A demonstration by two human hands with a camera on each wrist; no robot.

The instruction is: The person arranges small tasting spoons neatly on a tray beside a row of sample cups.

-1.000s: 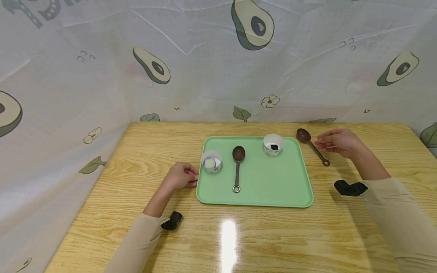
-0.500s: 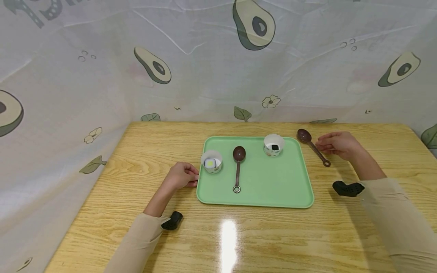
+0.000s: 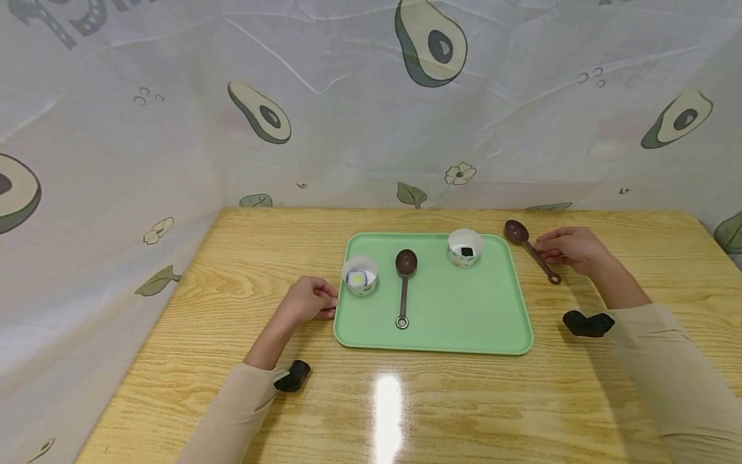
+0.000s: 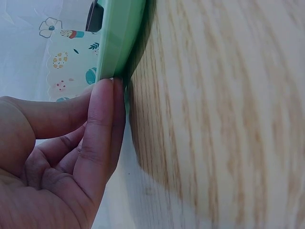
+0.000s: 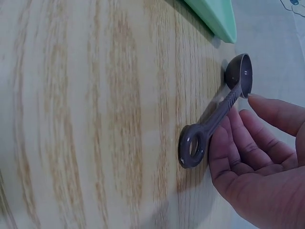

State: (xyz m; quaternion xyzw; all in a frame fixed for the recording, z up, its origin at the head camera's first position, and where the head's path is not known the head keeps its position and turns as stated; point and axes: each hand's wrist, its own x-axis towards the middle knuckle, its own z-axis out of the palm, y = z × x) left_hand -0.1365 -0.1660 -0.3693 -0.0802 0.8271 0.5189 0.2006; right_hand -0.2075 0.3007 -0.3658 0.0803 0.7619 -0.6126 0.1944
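Hands first, since they sit nearest us: our left hand (image 3: pixel 310 299) rests on the wooden table (image 3: pixel 174 361) at the left edge of the pale green plastic tray (image 3: pixel 464 322), and in the left wrist view its thumb and forefinger pinch that rim (image 4: pixel 119 43). Our right hand (image 3: pixel 570 248) lies on the table beyond the tray's right edge, fingers loosely spread and gently bent beside the handle of a brown plastic measuring spoon (image 3: pixel 530 250); in the right wrist view the fingertips (image 5: pixel 238 126) are just at the handle, nothing closed round it yet, and we cannot tell whether they touch.

We judge the work about half done. One matching brown spoon (image 3: pixel 404 283) already lies in the middle of the tray, bowl toward the far edge. A white paper cup holding a yellow-and-white piece (image 3: pixel 359 276) stands at the tray's left edge, and a white patterned paper cup holding a dark piece (image 3: pixel 465 247) stands near its far right corner. The spoon by our right hand lies off the tray, near the table's far right edge, not lifted.
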